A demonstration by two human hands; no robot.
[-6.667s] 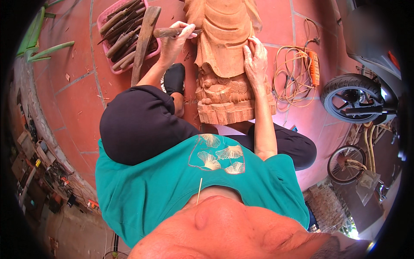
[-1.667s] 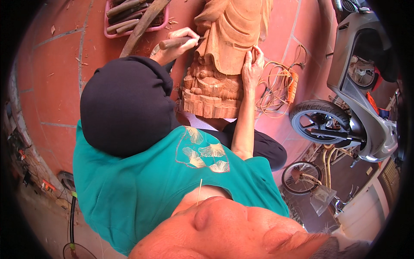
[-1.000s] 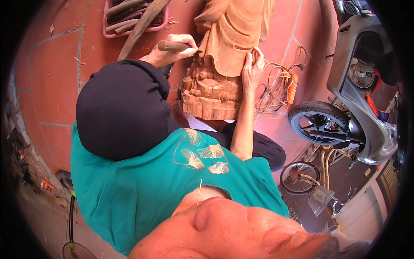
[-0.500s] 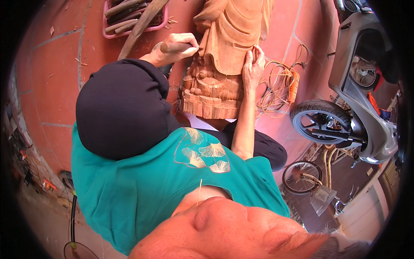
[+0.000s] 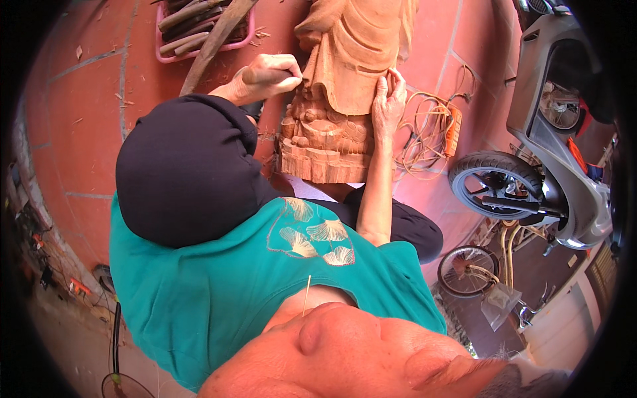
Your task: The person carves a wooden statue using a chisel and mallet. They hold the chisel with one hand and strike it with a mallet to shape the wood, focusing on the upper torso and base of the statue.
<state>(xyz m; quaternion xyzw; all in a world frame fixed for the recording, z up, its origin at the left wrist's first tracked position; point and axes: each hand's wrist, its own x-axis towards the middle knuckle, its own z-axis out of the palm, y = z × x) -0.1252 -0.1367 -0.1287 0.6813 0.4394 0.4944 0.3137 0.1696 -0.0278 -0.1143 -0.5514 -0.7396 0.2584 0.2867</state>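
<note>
We see the carved wooden figure [image 5: 355,63] lengthwise before the person, its upper end cut by the top edge. Red floor [image 5: 83,159] separates it from the pink basket [image 5: 174,58] at left and the orange power strip [image 5: 452,132] at right. The left hand [image 5: 275,74] curls its fingers round a wooden-handled tool [image 5: 249,75]; its tip contact we cannot tell. The right hand [image 5: 389,99] rests along the figure's right edge, fingers close together, forearm nearly straight.

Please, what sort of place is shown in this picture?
Probably a home porch or yard serving as a carving workspace: a carved wooden statue, a pink basket of tools on red tiles, and a motorbike close by.
</note>
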